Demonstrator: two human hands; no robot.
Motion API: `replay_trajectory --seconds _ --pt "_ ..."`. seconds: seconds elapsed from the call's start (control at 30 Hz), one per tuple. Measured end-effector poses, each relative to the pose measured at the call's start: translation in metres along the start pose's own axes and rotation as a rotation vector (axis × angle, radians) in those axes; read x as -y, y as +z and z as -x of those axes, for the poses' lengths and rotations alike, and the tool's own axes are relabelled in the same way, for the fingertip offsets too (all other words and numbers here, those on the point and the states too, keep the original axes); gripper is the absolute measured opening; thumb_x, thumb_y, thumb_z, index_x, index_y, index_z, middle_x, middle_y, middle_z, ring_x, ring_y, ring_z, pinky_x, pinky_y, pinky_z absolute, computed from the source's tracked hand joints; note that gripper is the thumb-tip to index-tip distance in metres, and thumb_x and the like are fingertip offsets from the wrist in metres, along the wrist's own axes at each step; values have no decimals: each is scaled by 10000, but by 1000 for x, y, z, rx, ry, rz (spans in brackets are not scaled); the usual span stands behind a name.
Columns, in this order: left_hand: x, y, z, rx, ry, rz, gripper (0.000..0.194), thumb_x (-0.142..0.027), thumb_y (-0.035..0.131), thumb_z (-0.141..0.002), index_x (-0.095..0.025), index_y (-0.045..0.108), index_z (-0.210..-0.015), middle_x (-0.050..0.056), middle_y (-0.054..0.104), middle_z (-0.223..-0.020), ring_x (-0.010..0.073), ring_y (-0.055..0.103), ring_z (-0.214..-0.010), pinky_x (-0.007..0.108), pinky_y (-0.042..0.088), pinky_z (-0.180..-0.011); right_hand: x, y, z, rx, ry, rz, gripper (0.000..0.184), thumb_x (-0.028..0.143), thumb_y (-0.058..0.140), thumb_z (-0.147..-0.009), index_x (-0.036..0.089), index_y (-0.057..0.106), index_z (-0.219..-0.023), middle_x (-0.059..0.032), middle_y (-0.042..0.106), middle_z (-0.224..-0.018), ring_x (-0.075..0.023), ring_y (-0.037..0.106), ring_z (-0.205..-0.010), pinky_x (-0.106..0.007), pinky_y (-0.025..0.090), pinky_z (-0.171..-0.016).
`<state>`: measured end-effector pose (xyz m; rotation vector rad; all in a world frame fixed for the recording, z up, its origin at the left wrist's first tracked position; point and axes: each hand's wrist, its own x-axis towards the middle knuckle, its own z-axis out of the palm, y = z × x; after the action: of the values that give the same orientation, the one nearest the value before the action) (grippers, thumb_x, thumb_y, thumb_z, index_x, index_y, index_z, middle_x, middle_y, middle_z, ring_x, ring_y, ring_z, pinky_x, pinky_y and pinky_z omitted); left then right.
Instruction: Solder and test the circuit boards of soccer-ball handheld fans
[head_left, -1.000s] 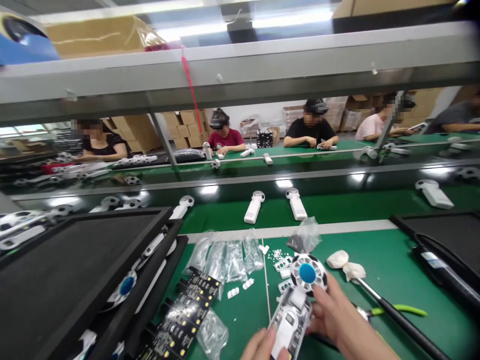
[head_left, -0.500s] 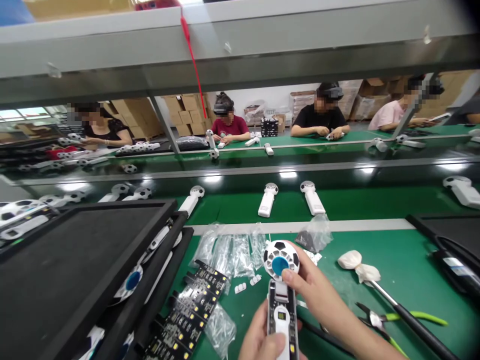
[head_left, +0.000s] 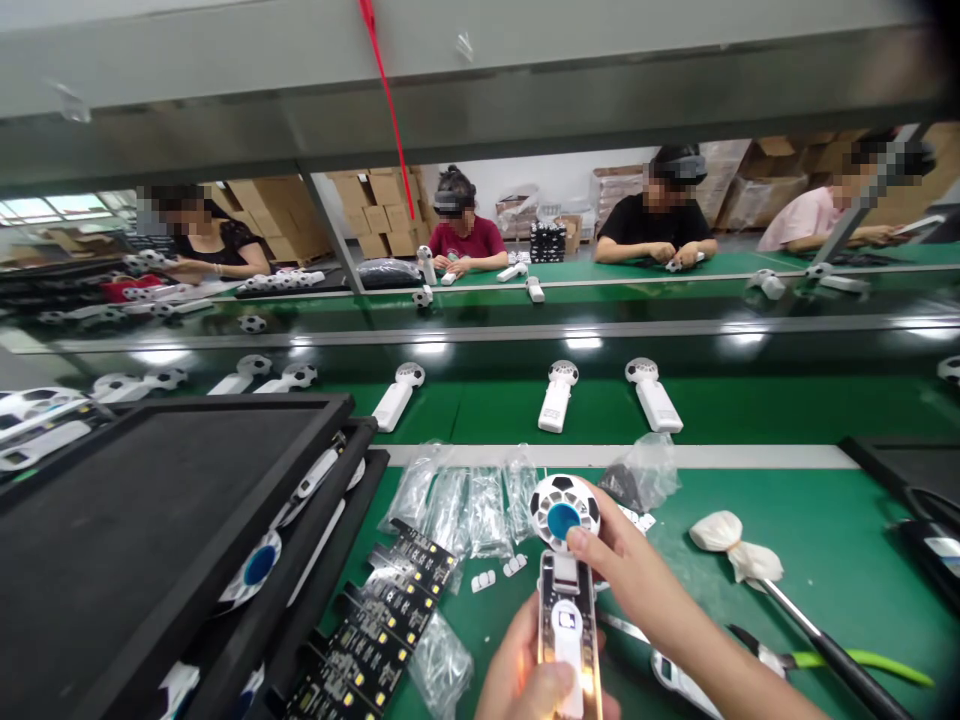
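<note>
A handheld fan (head_left: 568,630) with a round football-patterned head and blue centre is held upright between my hands. My left hand (head_left: 517,675) wraps its clear-fronted handle, with the thumb pressed low on the white front strip. Warm light glows from the handle's lower part, and its small display is lit. My right hand (head_left: 619,550) grips the fan head from the right, its thumb at the blue centre and its other fingers behind. Left of the fan lie small white parts (head_left: 484,580), several black circuit boards (head_left: 390,630) and clear plastic bags (head_left: 487,510).
Black trays (head_left: 187,500) are stacked at left, with fan parts between them. A cloth-wrapped mallet (head_left: 810,630) and green-handled pliers (head_left: 862,660) lie at right. White fans (head_left: 559,400) rest on the green belt beyond. Several co-workers sit across, including one in red (head_left: 469,240).
The handle now glows and its display has lit up; before, both were dark. My hands keep the same hold. The view has shifted slightly, and the fans on the belt appear further right.
</note>
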<state>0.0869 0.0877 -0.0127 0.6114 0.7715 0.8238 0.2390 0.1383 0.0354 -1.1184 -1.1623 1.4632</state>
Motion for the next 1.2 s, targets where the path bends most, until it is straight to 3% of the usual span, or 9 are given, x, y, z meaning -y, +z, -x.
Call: replay_trajectory --seconds 0.17,0.37,0.53,0.8,0.93,1.2 --pt "-4 5 2 -62 -33 -30 729 -404 696 -652 -134 370 -1245 123 651 -982 209 682 -642 285 492 -541 -2 0 -4 -4 17 3 494 394 573 -845 215 407 -1274 -49 599 -1163 -230 560 -1038 -326 432 -872" --pt "-10 9 8 -50 -57 -40 786 -401 716 -631 -149 336 -1272 161 603 -1109 222 679 -720 316 515 -614 -4 -1 -5 -11 30 15 471 415 566 -853 226 437 -1265 -40 610 -1138 -236 564 -1026 -332 436 -857" --pt "-13 13 8 -45 -72 -88 747 -300 695 -607 -146 354 -1253 146 611 -1067 212 677 -698 315 517 -616 -6 -1 -4 -9 38 3 468 412 555 -864 227 429 -1275 -44 618 -1127 -239 572 -1013 -345 441 -850" --pt "-12 10 10 -26 -35 -66 840 -483 748 -608 -144 348 -1265 160 614 -1078 215 682 -697 283 496 -581 -5 1 -3 -8 11 -21 473 386 570 -862 217 418 -1277 -55 602 -1164 -235 556 -1050 -357 419 -908" --pt "-6 4 6 -56 -11 -36 794 -524 706 -647 -139 359 -1249 141 653 -1006 209 683 -633 286 488 -547 -7 3 -3 8 -14 -39 510 384 585 -848 209 390 -1286 -65 604 -1165 -228 565 -1043 -342 428 -898" --pt "-7 1 3 -86 8 -62 673 -407 670 -694 -142 406 -1254 101 679 -937 206 684 -603 262 451 -538 -16 2 -4 -6 9 -74 562 422 594 -840 230 360 -1313 -74 573 -1248 -229 559 -1092 -344 430 -923"
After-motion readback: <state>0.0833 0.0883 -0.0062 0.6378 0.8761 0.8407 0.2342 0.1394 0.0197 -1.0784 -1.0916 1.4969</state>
